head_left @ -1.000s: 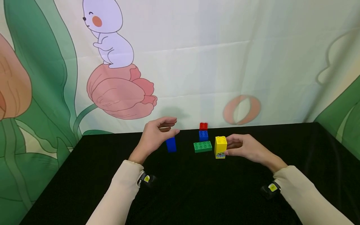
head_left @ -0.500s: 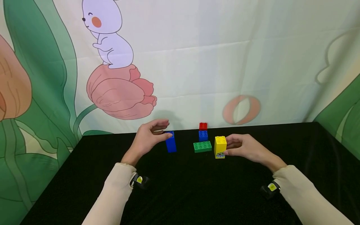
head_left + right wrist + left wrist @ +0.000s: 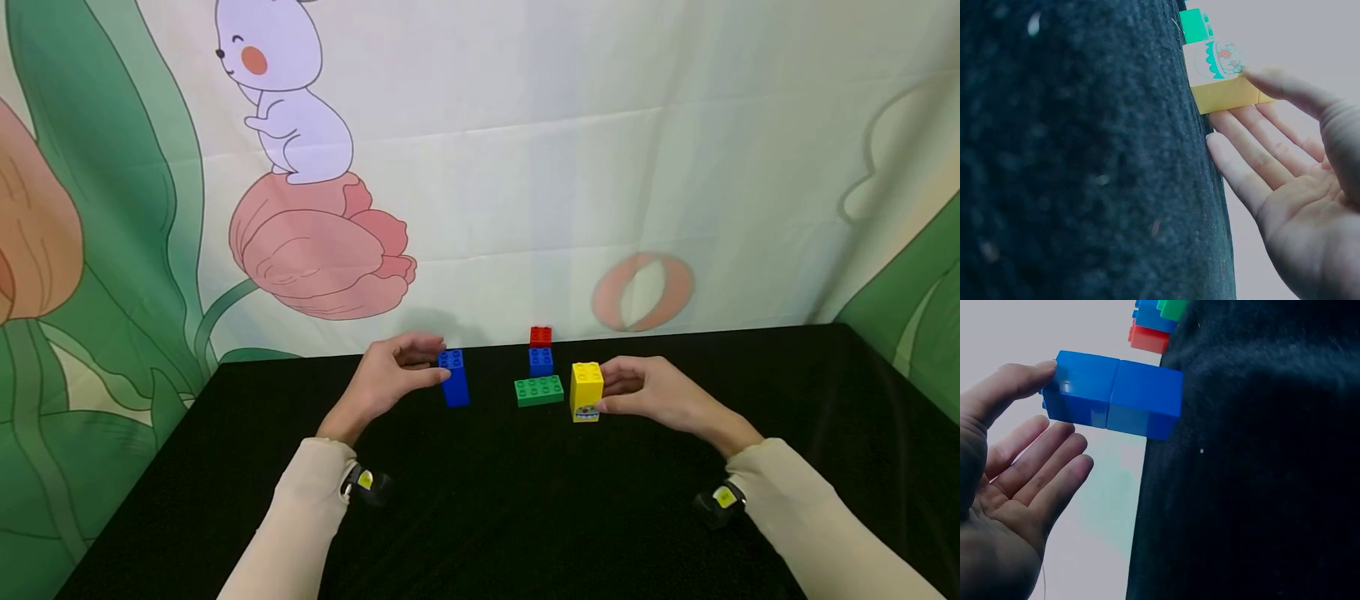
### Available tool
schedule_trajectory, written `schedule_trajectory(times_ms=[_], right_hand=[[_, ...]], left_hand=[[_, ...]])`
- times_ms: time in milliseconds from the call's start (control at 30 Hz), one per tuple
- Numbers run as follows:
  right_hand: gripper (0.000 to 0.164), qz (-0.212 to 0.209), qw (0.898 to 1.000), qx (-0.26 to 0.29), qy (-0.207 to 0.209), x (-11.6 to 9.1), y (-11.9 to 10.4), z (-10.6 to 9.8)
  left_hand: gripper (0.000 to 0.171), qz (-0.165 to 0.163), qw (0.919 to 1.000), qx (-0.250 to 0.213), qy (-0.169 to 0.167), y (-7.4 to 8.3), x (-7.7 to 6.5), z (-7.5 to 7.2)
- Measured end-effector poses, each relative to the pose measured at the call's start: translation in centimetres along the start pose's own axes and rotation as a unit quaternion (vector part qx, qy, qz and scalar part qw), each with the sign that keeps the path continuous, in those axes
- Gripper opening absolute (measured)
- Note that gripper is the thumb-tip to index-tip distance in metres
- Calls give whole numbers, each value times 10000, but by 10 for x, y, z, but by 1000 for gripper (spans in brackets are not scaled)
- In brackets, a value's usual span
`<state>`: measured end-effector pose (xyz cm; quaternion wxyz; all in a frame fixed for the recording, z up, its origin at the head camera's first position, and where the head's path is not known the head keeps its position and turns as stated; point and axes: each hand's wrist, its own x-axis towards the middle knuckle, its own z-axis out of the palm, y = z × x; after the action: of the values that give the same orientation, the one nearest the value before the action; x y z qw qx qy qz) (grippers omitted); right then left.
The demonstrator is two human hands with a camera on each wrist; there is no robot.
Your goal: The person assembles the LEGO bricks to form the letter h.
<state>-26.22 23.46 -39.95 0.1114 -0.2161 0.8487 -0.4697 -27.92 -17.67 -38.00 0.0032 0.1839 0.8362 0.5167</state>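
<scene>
Two blue toy bricks (image 3: 454, 388) stand stacked as a tower left of the middle; the left wrist view shows the seam between the blue bricks (image 3: 1113, 394). My left hand (image 3: 390, 373) is at the tower's left side, thumb tip at its upper end. The other fingers (image 3: 1054, 465) are spread loosely just beside it. Further right, my right hand (image 3: 660, 392) holds a yellow toy brick tower (image 3: 587, 392) upright, thumb on its printed front and fingers behind. In the right wrist view, a seam crosses the yellow tower (image 3: 1225, 97) near the thumb.
Between the towers lies a flat green brick (image 3: 539, 391), with a blue brick (image 3: 541, 362) and a red brick (image 3: 541, 337) behind it. They stand on a black-covered table (image 3: 510, 508). A printed curtain (image 3: 480, 167) hangs at the table's back edge.
My left hand has moved left and down from over the blue tower to its side, uncovering its studs. The right hand and the yellow tower stay in place.
</scene>
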Motion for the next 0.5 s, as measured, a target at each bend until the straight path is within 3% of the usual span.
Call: schedule_trajectory(times_ms=[500], right_hand=[[48,29,10000,-3,40,1,1,1]], left_hand=[[40,-297,9993,-103,-204,-14,0,2]])
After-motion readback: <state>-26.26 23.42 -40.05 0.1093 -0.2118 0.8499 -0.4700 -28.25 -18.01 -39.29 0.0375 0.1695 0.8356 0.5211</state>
